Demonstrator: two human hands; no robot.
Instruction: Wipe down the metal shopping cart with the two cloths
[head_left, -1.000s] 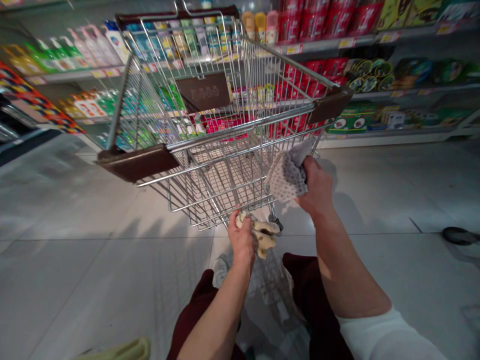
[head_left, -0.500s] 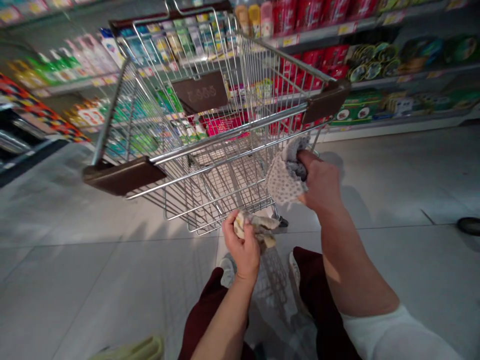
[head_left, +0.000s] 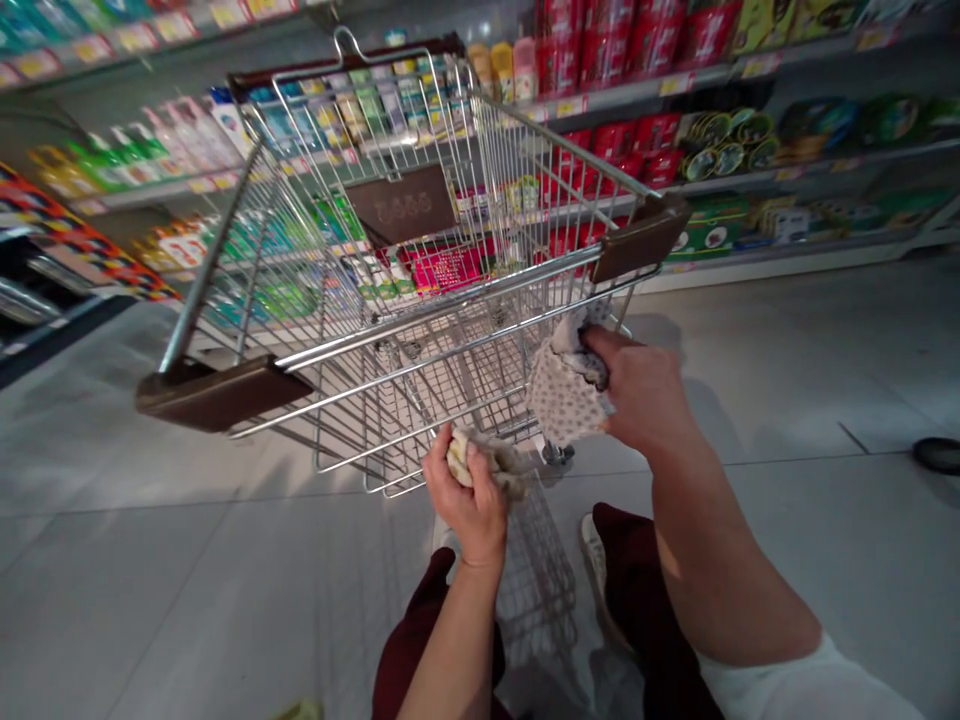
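Note:
A metal shopping cart with brown plastic corners stands right in front of me. My right hand grips a pale cloth with grey dots, bunched at the fingers and hanging down by the cart's near right side. Whether that cloth presses on the wires I cannot tell. Lower and to the left, my left hand is closed round a crumpled cream cloth, close to the bottom of the cart basket. Part of the cream cloth trails to the right of my fingers.
Behind the cart run store shelves with bottles, red tubs and boxes. A dark round object lies on the tiled floor at the right. Something yellow-green shows at the bottom edge. My feet are below the cart.
My left hand has shifted slightly left and down with the cream cloth. The dotted cloth hangs a little lower in my right hand. The cart appears slightly nearer and lower in view.

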